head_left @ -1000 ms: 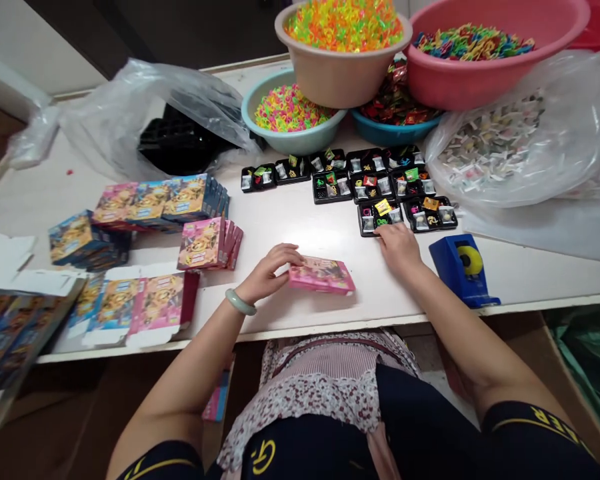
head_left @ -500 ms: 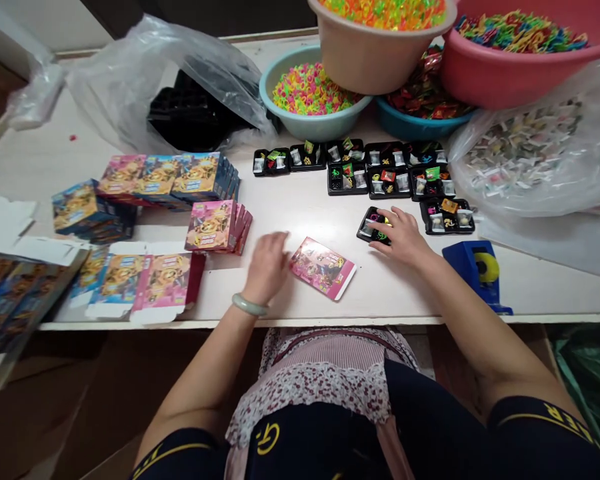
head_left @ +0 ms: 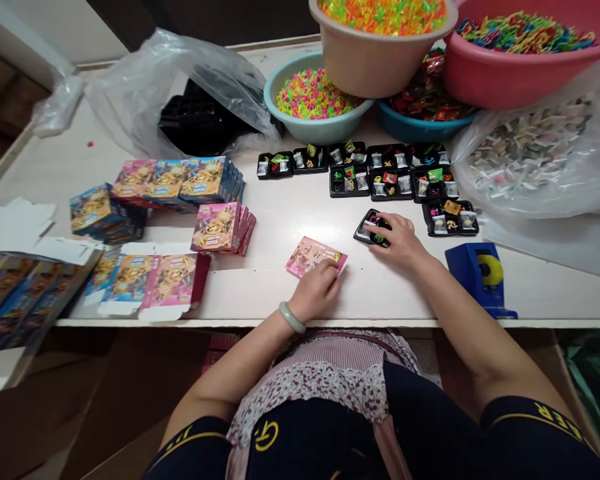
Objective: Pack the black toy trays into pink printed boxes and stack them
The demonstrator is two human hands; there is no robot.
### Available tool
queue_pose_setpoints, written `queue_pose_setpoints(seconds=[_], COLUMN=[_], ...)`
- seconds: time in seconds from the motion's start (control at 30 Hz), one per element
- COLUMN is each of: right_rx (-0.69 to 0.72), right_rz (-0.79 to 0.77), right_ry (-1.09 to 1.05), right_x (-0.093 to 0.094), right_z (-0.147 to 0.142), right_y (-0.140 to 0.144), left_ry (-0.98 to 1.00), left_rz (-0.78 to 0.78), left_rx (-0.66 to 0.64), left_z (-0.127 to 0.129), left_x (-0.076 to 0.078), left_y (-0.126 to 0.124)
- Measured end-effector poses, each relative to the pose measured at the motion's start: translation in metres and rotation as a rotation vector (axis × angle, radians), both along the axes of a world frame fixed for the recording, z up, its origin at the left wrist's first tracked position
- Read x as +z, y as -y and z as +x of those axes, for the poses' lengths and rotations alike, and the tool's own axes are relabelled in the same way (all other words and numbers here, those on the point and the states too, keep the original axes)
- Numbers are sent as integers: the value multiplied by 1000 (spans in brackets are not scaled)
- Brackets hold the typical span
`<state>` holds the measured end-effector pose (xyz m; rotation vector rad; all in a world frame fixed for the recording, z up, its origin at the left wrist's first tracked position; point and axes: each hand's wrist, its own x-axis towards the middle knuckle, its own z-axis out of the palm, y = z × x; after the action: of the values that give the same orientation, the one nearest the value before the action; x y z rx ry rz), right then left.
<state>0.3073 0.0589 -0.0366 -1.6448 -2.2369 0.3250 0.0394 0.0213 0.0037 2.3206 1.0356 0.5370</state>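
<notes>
Left hand (head_left: 316,291) fingers curled, pinching near edge of pink box (head_left: 312,256) lying flat on worktop (head_left: 290,220). Right hand (head_left: 399,241) fingers closed over small black tray (head_left: 371,231) at box's 2 o'clock. Box probably light thin card, crushable: hold by edges. Tray light, contents loose: keep level

On the white surface (head_left: 280,220) lie a pink box (head_left: 314,256) printed with cartoon figures, black trays (head_left: 375,175) of many-coloured bits, a blue tape dispenser (head_left: 480,275) with a yellow roll, a pale green bangle (head_left: 291,317), and stacked blue and pink boxes (head_left: 180,180) near teal (head_left: 313,127), tan (head_left: 375,60) and pink (head_left: 520,73) basins.
</notes>
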Motion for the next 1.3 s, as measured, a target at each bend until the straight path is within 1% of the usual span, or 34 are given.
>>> queue_pose_setpoints(seconds=[0.1,0.2,0.27,0.33,0.4,0.47,0.6,0.67,0.73,0.8,0.87,0.97,1.07,1.17,1.3], right_rx=[116,280,384,459,498,513,508,502,485,443,380,289,248,239,187], right_rz=[2,-9,-4,13,22,17,17,29,47,74,112,162,169,151,134], right_ry=[-86,-171,-215,-250,-271,-284,-306,-304,-285,-258,-232,-198,-161,-151,-192], right_x=[15,32,38,39,37,34,35,35,30,20,6,-15,-25,-26,-20], right_z=[-6,-17,-25,-33,-39,-42,-40,-39,-41,-45,-52,-64,-71,-73,-73], right_y=[20,39,44,44,41,41,46,47,46,45,45,48,52,55,56], left_ry=[314,477,521,538,532,525,528,516,502,493,483,476,462,438,451], left_rz=[-132,-316,-428,-503,-538,-532,-510,-523,-544,-566,-585,-599,-600,-611,-682], left_rx=[137,248,269,262,241,235,240,191,157,173,197,187,179,178,198], left_z=[-13,-22,-24,-23,-22,-22,-25,-25,-24,-21,-17,-10,-6,-6,-5], left_x=[7,11,12,13,12,10,7,6,3,-1,-8,-21,-30,-32,-26], left_y=[-15,-26,-30,-31,-31,-32,-34,-35,-35,-35,-35,-39,-42,-43,-43])
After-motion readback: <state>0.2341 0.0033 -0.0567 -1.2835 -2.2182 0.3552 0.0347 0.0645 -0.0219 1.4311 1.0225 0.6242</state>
